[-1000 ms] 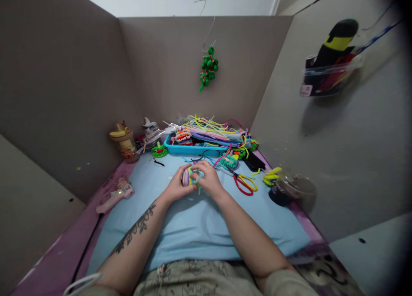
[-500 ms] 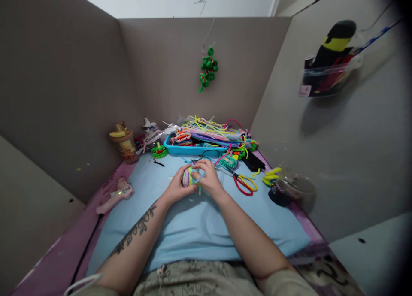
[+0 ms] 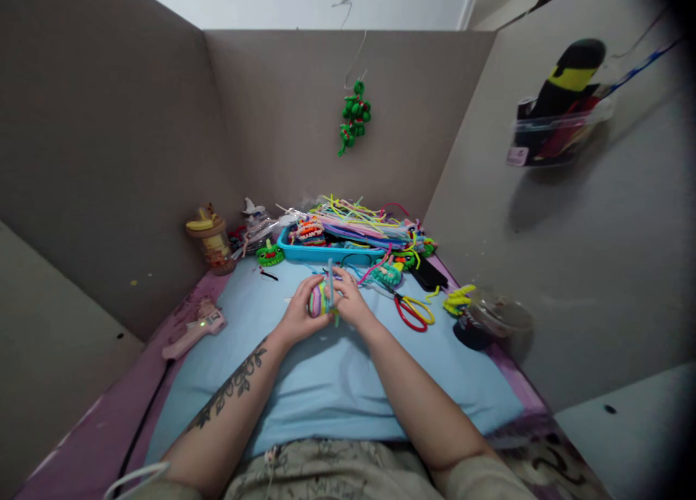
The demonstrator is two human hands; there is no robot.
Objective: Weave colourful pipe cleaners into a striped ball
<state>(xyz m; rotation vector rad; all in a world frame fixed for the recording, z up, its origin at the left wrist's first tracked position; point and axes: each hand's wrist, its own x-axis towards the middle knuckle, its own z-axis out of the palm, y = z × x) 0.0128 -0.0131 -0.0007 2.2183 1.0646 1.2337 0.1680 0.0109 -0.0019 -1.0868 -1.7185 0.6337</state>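
Note:
My left hand is closed round a small striped piece in pink, purple, yellow and green, which looks made of pipe cleaners. A light blue pipe cleaner stands nearly upright at the right side of that piece. The fingers of my right hand are pinched on it, close against my left hand. Part of the striped piece is hidden behind my fingers. Just right of my hands lie scissors with red and yellow handles, beside a teal pipe-cleaner figure.
A blue tray heaped with pipe cleaners stands at the back. A green figure sits left of it. A pink glue gun lies at left, a dark phone-like object and a clear-lidded tub at right. Grey panels surround the table.
My right fingers have turned the light blue pipe cleaner from a bent, slanting position to nearly upright. My left hand keeps the striped piece in place. The view has shifted slightly.

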